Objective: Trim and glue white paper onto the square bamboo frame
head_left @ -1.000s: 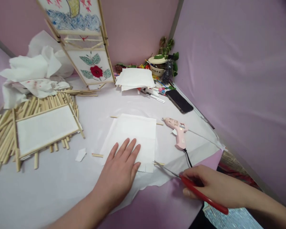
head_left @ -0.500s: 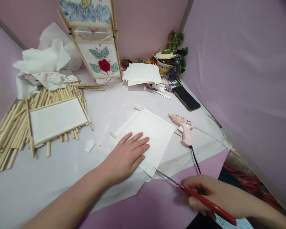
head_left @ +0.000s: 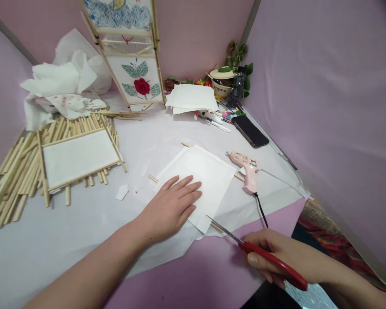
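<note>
A white paper sheet (head_left: 209, 184) is pressed flat by the spread left hand (head_left: 170, 201), and red-handled scissors (head_left: 286, 272), pinched in the right hand (head_left: 276, 244) beside its near corner, seem ready for cutting.

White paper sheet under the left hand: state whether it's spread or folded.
Spread: the sheet lies flat under the left hand.

Almost nothing is legible here: the cream bowl (head_left: 221, 90) at the back is showing a band of dark printed characters, but they are probably too small and blurred to read, and no other wording is showing.
</note>
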`<state>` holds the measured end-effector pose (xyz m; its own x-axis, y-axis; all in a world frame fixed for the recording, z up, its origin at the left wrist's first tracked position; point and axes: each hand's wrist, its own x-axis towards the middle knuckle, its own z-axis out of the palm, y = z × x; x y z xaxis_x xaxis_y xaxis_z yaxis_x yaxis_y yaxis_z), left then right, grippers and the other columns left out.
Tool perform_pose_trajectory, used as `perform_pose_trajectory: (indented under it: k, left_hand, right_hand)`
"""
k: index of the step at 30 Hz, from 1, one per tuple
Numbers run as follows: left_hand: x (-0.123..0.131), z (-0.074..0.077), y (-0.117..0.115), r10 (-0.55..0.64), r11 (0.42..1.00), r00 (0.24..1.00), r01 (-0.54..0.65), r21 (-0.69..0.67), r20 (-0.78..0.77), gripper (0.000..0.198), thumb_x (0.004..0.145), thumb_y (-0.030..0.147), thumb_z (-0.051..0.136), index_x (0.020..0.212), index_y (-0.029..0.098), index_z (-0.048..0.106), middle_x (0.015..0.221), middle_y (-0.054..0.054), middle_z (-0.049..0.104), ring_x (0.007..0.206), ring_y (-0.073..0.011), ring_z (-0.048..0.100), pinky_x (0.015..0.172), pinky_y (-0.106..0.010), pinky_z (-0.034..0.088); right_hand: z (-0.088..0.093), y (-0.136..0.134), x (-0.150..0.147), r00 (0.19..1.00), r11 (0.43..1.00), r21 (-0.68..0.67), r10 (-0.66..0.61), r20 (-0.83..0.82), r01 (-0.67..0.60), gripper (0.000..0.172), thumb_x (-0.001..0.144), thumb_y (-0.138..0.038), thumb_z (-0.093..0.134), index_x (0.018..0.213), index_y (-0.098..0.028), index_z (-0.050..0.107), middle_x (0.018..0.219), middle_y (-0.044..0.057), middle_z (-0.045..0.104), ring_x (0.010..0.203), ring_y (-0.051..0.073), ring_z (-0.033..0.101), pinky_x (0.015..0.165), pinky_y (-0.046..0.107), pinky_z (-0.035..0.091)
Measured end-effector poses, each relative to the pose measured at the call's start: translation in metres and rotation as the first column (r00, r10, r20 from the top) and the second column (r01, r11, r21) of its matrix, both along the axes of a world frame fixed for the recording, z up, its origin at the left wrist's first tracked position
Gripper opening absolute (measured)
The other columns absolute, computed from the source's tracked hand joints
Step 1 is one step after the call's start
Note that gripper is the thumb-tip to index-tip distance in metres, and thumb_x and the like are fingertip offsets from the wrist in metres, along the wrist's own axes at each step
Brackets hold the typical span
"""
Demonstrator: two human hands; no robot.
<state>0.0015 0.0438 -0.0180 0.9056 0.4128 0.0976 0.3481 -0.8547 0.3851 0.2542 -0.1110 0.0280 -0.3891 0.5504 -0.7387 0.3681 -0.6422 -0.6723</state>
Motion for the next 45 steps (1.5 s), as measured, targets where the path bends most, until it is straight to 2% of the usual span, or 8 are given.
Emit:
perform_pose_trajectory:
  k: [29,45]
  left_hand:
    - [0.000,0.000,-0.001,0.000,1.000,1.000,0.000,-0.015,0.004,0.035,0.098,0.027,0.040,0.130,0.025,0.054,0.145,-0.002,0.049,0.141,-0.0242,0.032,0.116,-0.049,0.023]
    - [-0.001,0.001,-0.001,0.000,1.000,1.000,0.000,-0.019,0.013,0.035,0.098,0.027,0.040,0.131,0.025,0.053,0.145,-0.003,0.049,0.141,-0.0244,0.031,0.115,-0.050,0.023]
  right_hand:
    - [0.004,0.007,-0.004,0.999,0.998,-0.053,0.023,0.023,-0.022,0.047,0.084,-0.060,0.058,0.070,-0.017,0.047,0.051,-0.005,0.051,0.037,0.004,0.046,0.034,0.012,0.030]
    - [0.013,0.013,-0.006,0.982,0.996,-0.066,0.063,0.176,-0.052,0.051,0.084,-0.065,0.054,0.066,-0.018,0.044,0.049,-0.004,0.048,0.038,0.005,0.041,0.037,0.015,0.029]
